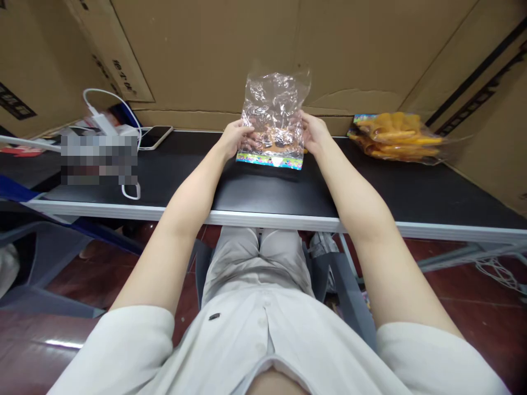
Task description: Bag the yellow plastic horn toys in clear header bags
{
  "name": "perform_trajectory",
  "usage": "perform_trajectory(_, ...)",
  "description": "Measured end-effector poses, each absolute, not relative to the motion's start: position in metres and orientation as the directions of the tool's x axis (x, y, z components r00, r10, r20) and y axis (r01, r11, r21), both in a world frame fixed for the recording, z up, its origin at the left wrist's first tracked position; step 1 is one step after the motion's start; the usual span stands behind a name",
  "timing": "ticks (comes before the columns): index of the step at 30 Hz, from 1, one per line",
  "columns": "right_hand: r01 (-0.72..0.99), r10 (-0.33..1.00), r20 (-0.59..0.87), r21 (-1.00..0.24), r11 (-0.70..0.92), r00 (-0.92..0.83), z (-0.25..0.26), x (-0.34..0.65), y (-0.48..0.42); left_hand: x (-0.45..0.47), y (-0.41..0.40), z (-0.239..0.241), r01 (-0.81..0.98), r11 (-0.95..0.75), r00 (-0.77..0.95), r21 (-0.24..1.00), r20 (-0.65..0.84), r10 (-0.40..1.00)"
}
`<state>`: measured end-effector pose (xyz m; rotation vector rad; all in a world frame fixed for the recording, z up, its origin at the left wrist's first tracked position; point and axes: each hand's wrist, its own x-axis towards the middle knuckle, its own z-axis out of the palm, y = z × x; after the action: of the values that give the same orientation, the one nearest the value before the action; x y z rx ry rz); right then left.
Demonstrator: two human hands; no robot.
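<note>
The left hand point(239, 138) and the right hand point(315, 131) are reaching forward over the black worktop point(272, 195), each gripping one side of a clear plastic bag point(274, 101). Above the worktop, the bag is looking crinkled and glossy, showing orange, dark-marked contents point(280, 138) and carrying a colourful printed strip point(259, 159) along its near edge.

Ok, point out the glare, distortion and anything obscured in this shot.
Head view: bright white glints break up the surface of the clear bag; head view: a white streak glares off the shiny surface at lower left; head view: the sleeves look stretched toward the bottom corners; head view: a pixelated patch hides detail on the left.
</note>
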<state>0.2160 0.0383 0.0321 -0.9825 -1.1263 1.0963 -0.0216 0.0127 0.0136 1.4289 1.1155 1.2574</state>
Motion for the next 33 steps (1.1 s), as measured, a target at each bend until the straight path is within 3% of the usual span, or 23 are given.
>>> perform_trajectory(4, -0.231, 0.986, 0.161, -0.959, 0.167, 0.044, 0.037, 0.209, 0.032, -0.021, 0.011, 0.012, 0.112, -0.168, 0.063, 0.979, 0.161, 0.985)
perform_trajectory(12, -0.161, 0.960, 0.193, -0.960, 0.227, 0.201, 0.024, 0.209, 0.051, -0.022, 0.008, 0.012, 0.135, -0.173, 0.090, 0.976, 0.162, 0.983)
perform_trajectory(21, -0.226, 0.947, 0.191, -0.941, 0.251, 0.257, 0.026, 0.212, 0.050, -0.021, 0.008, 0.014, 0.138, -0.148, 0.055, 0.979, 0.142, 0.988)
perform_trajectory(27, -0.101, 0.972, 0.204, -0.971, 0.216, 0.121, 0.021, 0.213, 0.045, -0.024, 0.018, 0.011, 0.103, -0.206, -0.110, 0.973, 0.217, 0.970)
perform_trajectory(33, -0.147, 0.984, 0.177, -0.975, 0.169, -0.037, 0.024, 0.204, 0.028, -0.026, 0.021, 0.013, 0.095, -0.208, -0.183, 0.974, 0.222, 0.958)
